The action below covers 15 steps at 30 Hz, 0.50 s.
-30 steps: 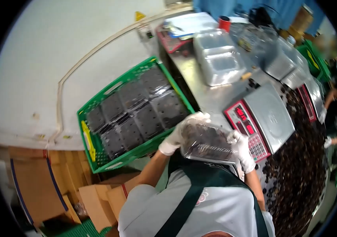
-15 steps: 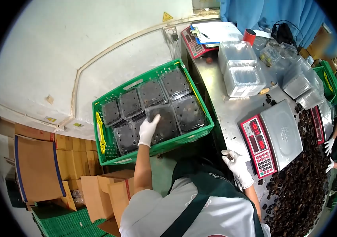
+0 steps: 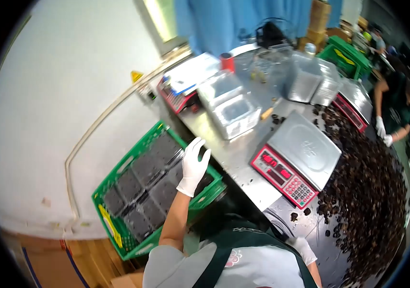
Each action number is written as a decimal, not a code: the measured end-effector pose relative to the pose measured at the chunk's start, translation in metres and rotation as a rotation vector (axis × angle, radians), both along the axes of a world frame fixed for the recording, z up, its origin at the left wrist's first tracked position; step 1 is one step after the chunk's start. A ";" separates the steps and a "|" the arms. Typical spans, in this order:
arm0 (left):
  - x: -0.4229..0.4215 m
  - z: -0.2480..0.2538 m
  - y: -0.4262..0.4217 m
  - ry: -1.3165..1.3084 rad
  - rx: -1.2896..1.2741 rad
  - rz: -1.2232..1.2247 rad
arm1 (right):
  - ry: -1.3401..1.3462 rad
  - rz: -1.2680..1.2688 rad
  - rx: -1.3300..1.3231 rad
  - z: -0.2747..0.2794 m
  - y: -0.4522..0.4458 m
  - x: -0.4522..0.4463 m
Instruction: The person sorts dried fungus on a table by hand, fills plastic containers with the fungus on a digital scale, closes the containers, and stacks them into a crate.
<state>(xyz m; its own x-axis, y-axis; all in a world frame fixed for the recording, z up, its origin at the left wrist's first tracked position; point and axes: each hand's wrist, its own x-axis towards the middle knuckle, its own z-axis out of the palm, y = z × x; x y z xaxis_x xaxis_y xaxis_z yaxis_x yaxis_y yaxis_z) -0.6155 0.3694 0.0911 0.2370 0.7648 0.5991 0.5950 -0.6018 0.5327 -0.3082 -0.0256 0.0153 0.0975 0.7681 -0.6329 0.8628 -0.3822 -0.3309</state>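
My left hand (image 3: 194, 167), in a white glove, hangs over the right side of the green crate (image 3: 110, 178) with thumb and fingers spread and nothing in them. Below it, the crate holds several clear plastic boxes (image 3: 146, 169) with dark contents, set side by side in rows. Close to my body at the table's near edge is my right hand (image 3: 304, 249), also gloved; its fingers are blurred and partly hidden. Nearby stands a digital scale (image 3: 306, 149) with red lit digits and a bare metal pan. Dark dried pieces (image 3: 368, 206), perhaps fungus, lie heaped beyond it.
Stacks of clear empty boxes (image 3: 229, 103) stand on the metal table (image 3: 258, 192). Behind them are a clipboard (image 3: 193, 72) and a red cup (image 3: 227, 62). A co-worker's gloved hands (image 3: 383, 132) are at the far side of the heap. Cardboard boxes (image 3: 94, 259) sit at lower left.
My left hand has come off the boxes and moved toward the crate's table side, fingers spreading. My right hand has drawn back toward my body. The view has turned to the right.
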 end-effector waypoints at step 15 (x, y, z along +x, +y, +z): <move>0.158 -0.052 0.177 0.644 -0.143 -0.245 | 0.315 -1.036 0.425 -0.274 -0.159 -0.228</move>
